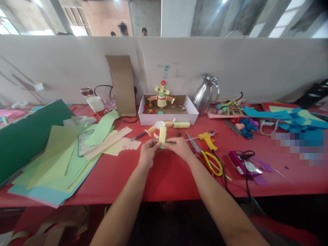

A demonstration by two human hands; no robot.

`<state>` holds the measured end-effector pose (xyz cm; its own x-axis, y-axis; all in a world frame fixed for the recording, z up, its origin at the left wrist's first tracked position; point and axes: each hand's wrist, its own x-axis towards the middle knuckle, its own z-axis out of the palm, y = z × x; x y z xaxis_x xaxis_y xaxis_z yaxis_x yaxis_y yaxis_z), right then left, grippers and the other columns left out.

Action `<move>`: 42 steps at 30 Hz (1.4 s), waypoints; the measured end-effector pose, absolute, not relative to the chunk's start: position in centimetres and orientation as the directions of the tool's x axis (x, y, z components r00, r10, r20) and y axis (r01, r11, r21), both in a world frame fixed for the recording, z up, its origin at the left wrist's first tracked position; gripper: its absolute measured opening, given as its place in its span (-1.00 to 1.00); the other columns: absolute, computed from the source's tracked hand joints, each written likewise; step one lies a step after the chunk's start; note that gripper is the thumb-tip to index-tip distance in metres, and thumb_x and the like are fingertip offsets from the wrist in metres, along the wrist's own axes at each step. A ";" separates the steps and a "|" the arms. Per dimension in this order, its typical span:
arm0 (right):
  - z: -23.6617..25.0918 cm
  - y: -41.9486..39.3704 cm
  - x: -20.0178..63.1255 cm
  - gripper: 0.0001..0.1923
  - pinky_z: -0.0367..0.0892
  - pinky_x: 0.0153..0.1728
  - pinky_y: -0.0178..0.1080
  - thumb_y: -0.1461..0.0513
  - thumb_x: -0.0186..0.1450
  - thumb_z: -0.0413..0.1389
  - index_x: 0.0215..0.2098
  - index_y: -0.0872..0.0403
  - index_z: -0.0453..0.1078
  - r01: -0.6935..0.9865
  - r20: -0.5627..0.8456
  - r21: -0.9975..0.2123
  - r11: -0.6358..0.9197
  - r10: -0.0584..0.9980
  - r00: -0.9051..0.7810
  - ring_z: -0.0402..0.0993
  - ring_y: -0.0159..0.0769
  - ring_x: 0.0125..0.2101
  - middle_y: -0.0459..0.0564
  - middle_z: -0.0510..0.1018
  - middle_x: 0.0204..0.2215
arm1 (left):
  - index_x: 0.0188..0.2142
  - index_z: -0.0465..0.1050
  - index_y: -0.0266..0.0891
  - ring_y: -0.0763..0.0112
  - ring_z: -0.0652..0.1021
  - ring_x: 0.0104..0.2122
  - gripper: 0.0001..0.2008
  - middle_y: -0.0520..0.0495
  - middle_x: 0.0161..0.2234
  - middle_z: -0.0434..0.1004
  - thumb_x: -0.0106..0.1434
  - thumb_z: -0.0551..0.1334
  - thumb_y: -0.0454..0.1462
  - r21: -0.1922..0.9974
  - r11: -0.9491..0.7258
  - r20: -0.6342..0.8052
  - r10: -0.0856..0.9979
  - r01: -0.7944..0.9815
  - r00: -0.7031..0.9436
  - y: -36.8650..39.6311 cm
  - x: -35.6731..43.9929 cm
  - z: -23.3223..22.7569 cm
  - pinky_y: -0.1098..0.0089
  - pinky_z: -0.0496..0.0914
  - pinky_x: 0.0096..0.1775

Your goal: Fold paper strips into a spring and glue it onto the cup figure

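Observation:
Between the fingertips of my left hand [148, 152] and my right hand [181, 147] stands a small yellow paper piece [162, 134], with a bit of green at its lower end. Both hands are closed in a pinch on it, above the red table. Just behind it, partly hidden, is a white paper cup [160, 124] with an orange accordion-folded paper strip [151, 130] on either side. A yellow paper roll [181, 125] lies to the right of these. Near my right hand lie yellow-handled scissors [211, 162] and a yellow glue gun [208, 140].
A white box [167, 119] holds a finished-looking paper figure [162, 99]. A steel jug [205, 93] stands beside it. Coloured paper sheets [55, 155] and a phone [84, 143] lie left. A purple device [242, 164] with a black cable sits right. A cardboard strip [123, 85] leans on the partition.

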<state>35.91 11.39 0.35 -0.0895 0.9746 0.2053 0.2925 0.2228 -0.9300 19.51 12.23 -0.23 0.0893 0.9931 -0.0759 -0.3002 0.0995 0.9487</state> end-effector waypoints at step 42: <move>0.8 11.7 35.9 -0.81 0.33 -0.15 -0.19 0.18 0.05 0.27 -0.35 0.07 0.55 0.091 0.158 -0.982 0.163 0.986 -0.062 0.50 -0.25 -0.28 -0.06 0.63 -0.36 | -0.46 0.56 -0.26 0.47 0.50 -0.46 -0.72 0.03 -0.48 0.54 -0.20 0.51 -0.23 0.948 0.157 -0.109 0.977 -0.276 0.181 12.5 18.9 1.2 0.40 0.44 -0.34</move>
<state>35.88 11.66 0.82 -0.0617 0.9855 0.1579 0.0907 0.1631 -0.9824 18.85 12.54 1.16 0.1806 0.9775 -0.1092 -0.2761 0.1570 0.9482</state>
